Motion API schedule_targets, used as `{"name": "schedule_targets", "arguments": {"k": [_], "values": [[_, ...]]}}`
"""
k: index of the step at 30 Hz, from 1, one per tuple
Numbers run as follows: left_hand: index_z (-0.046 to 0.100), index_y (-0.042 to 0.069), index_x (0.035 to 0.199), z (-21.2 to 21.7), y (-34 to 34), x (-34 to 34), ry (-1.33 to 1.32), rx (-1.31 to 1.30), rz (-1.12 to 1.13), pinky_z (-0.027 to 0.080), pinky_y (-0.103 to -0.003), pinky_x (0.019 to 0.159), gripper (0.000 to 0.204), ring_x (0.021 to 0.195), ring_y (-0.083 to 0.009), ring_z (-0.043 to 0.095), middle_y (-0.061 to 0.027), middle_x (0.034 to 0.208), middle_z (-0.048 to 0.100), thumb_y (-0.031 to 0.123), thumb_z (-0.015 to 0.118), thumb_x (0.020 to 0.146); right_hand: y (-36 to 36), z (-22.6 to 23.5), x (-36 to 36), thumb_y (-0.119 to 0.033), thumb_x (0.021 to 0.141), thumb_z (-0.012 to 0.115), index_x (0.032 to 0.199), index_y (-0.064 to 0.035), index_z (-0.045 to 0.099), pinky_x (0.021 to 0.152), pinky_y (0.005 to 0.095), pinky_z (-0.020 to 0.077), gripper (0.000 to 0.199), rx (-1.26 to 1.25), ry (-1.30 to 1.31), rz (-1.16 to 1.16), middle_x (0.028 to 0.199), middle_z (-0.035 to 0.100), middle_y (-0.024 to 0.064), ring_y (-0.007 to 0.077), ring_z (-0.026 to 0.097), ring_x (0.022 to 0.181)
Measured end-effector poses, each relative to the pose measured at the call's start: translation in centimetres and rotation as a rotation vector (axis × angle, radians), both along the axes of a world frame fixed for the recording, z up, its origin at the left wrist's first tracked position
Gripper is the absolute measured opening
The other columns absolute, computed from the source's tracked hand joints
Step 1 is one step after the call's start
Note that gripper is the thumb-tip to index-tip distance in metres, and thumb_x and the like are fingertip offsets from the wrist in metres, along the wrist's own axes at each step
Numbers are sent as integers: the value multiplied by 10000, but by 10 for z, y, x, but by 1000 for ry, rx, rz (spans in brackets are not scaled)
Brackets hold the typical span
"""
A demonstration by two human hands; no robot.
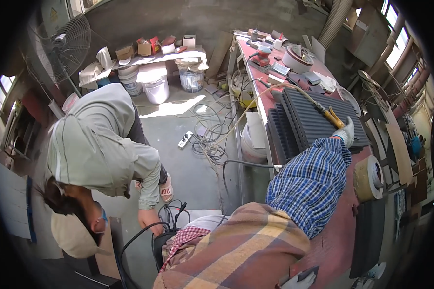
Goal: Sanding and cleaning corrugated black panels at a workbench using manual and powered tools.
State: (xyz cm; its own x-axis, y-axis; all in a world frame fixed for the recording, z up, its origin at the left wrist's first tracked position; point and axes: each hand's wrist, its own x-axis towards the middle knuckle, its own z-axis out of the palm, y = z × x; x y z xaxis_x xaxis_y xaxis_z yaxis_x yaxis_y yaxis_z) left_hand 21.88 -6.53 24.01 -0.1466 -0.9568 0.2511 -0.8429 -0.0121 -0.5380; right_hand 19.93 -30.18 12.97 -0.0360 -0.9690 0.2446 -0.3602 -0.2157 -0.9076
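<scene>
My left hand, in a white glove with a blue checked sleeve behind it, reaches over the red-topped table. Its fingers are closed round a yellow air blow gun, whose pale hose runs off to the left. Under the gun lie dark grey ribbed panels, stacked on the table. My right hand, also gloved, shows only partly at the lower edge. It holds a dark flat pad; its exact kind I cannot make out.
A co-worker bends at my left, one hand by a black pouch and cables at my waist. Tangled hoses and a white power strip lie on the floor. Buckets, a fan and a tape roll stand around.
</scene>
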Motion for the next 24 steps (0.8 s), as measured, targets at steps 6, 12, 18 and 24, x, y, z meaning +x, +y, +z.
{"name": "schedule_targets", "arguments": {"k": [6, 12, 18, 24], "values": [[669, -11, 1248, -9, 6, 0, -120, 53, 52, 412, -652, 998, 380, 1133, -426, 624, -215, 1239, 670, 193, 537, 956, 62, 21, 17, -343, 920, 689, 1185, 56, 674, 1008, 333, 452, 479, 288, -720, 75, 1216, 664, 130, 200, 619, 1075], [670, -11, 1246, -41, -25, 10, -237, 96, 99, 419, -662, 983, 375, 1122, -428, 628, -217, 1230, 673, 186, 534, 957, 137, 10, -42, -284, 911, 684, 1227, 41, 647, 1036, 366, 433, 455, 135, -326, 83, 1233, 646, 138, 241, 598, 1124], [671, -11, 1243, -68, -61, 24, -362, 120, 131, 426, -672, 969, 370, 1111, -431, 631, -219, 1221, 676, 178, 530, 958, 209, -72, -196, -238, 877, 692, 1281, 22, 607, 1075, 426, 394, 488, -1, 148, 20, 1295, 608, 159, 299, 549, 1198], [672, -11, 1241, -80, -122, -9, -460, 93, 51, 434, -681, 954, 365, 1100, -433, 635, -221, 1212, 679, 171, 527, 959, 318, -130, -372, -192, 843, 700, 1335, 2, 568, 1115, 486, 355, 545, -106, 664, -163, 1356, 570, 179, 357, 500, 1271]]}}
